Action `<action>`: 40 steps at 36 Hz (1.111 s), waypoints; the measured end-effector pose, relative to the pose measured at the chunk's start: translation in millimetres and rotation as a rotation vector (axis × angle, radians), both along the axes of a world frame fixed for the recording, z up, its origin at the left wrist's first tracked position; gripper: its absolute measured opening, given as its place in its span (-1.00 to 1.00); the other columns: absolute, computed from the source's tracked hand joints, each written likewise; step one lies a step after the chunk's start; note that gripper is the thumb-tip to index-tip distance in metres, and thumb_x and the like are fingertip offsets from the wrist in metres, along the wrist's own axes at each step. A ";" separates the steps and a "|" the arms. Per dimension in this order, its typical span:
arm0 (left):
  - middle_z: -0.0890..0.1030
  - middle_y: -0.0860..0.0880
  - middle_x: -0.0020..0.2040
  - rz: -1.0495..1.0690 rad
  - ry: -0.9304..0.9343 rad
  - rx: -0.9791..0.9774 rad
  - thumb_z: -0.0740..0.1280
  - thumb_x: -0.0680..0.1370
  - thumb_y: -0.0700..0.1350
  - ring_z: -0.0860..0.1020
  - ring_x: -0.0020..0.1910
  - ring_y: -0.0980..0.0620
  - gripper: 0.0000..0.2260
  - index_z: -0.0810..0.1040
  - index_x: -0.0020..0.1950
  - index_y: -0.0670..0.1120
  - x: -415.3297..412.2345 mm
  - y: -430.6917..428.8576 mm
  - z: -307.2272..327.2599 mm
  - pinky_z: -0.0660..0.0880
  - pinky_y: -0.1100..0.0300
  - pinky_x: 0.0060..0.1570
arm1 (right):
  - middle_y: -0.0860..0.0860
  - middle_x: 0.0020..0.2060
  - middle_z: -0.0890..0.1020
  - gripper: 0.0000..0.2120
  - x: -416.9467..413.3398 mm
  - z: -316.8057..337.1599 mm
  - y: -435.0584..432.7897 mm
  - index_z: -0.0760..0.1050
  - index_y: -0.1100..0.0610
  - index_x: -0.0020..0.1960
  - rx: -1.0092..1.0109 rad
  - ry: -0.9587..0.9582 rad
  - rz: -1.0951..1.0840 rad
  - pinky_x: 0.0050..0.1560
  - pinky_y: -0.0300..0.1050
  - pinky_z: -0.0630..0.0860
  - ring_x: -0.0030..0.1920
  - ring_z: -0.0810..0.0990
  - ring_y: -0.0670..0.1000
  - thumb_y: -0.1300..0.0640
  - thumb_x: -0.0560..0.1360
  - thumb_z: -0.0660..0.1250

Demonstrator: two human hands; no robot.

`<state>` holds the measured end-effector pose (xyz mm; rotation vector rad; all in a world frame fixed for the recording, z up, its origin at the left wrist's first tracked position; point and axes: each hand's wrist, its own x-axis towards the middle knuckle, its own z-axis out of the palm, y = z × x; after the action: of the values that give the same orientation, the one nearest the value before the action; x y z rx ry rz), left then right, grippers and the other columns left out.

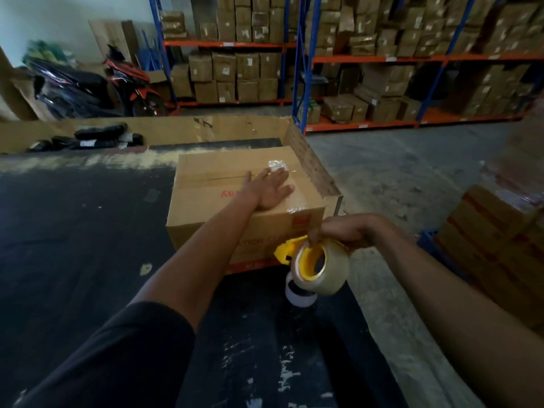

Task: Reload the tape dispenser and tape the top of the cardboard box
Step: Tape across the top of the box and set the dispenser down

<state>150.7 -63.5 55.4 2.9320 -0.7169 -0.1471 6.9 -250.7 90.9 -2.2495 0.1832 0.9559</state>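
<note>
A brown cardboard box (212, 184) with red print sits on the dark work surface, its top flaps closed along a centre seam with old clear tape at the right end. My left hand (269, 187) lies flat, fingers spread, on the box top near its right end. In front of the box's near right corner, my right hand (347, 231) grips a yellow tape dispenser (287, 248) carrying a roll of clear tape (329, 269). A whitish empty tape core (297, 295) lies on the surface just below the roll.
A low cardboard wall (206, 129) edges the surface behind and right of the box. Black wrapped parcels (97, 136) lie at back left. Stacked boxes (494, 245) stand at right on the concrete floor. Blue and orange racks (303, 60) full of cartons and a motorbike (129, 81) fill the background.
</note>
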 end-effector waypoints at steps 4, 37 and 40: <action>-0.03 0.11 0.71 0.003 0.001 -0.023 -0.07 0.68 0.31 -0.06 0.69 -0.04 -0.39 0.00 0.69 0.12 0.9 0.9 -3.4 -0.15 -0.34 0.58 | 0.16 0.02 0.67 -0.64 -0.6 -6.1 1.2 0.61 0.11 0.19 0.131 0.005 0.067 0.05 0.09 0.58 0.00 0.65 0.11 -0.04 0.46 0.43; 0.02 0.00 0.71 0.406 0.015 -0.198 -0.03 0.73 0.15 -0.09 0.69 -0.15 -0.49 0.09 0.68 0.07 -55.8 159.0 -1.2 0.01 -0.29 0.61 | 0.05 0.26 0.64 -0.62 16.0 -141.3 157.0 0.54 0.06 0.40 0.332 -0.054 0.316 0.27 -0.13 0.53 0.22 0.60 -0.04 0.05 0.61 0.38; 0.03 0.01 0.71 0.405 0.016 -0.204 -0.03 0.73 0.15 -0.10 0.69 -0.14 -0.49 0.10 0.68 0.07 -56.3 159.5 -4.4 0.01 -0.28 0.61 | 0.01 0.27 0.62 -0.62 9.1 -151.9 159.5 0.53 0.11 0.41 0.337 -0.136 0.299 0.10 -0.34 0.48 0.23 0.58 -0.08 0.05 0.61 0.37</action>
<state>94.5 96.0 50.9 2.8012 -0.1152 -0.0542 16.0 -91.2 -61.0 -2.0478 -0.3590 0.9025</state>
